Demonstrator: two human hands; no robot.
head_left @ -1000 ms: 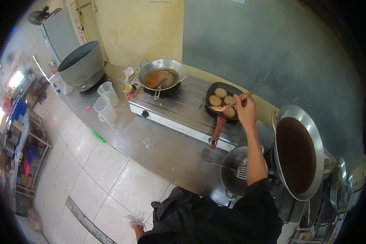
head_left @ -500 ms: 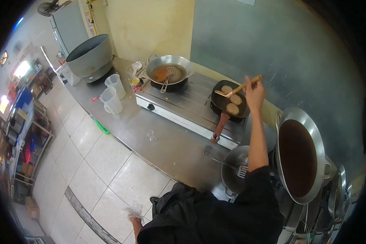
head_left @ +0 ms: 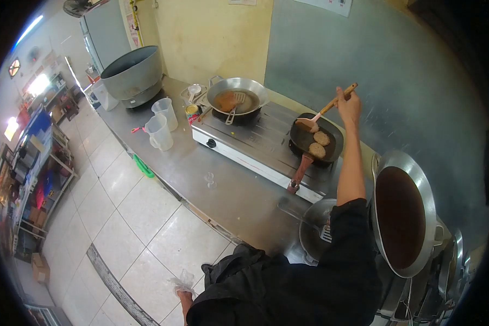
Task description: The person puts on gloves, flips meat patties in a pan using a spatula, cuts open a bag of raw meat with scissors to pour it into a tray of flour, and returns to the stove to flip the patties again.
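My right hand (head_left: 349, 107) is closed around the wooden handle of a spatula (head_left: 327, 107). Its broad, light-brown blade (head_left: 307, 125) presses down at the far left of a dark square frying pan (head_left: 336, 142), hiding most of the patty beneath. Two browned patties (head_left: 321, 138) lie uncovered beside it. The pan sits on the right side of a gas stove (head_left: 254, 145), its reddish-brown handle toward me. Low at my side, over the floor, my left hand (head_left: 185, 294) has thin clear plastic (head_left: 184, 280) about it; its fingers cannot be made out.
A wok (head_left: 255, 87) with oil and a slotted turner (head_left: 235, 102) stands on the left burner. At right is a large wok of dark liquid (head_left: 401, 217). Nearer me, a smaller pan (head_left: 311, 242) holds another slotted turner. Plastic jugs (head_left: 158, 133) and a big grey pot (head_left: 133, 76) line the counter.
The spatula blade has moved from beside the far-left patty to over it, and its handle stands steeper. My right hand has shifted slightly. My left hand stays low.
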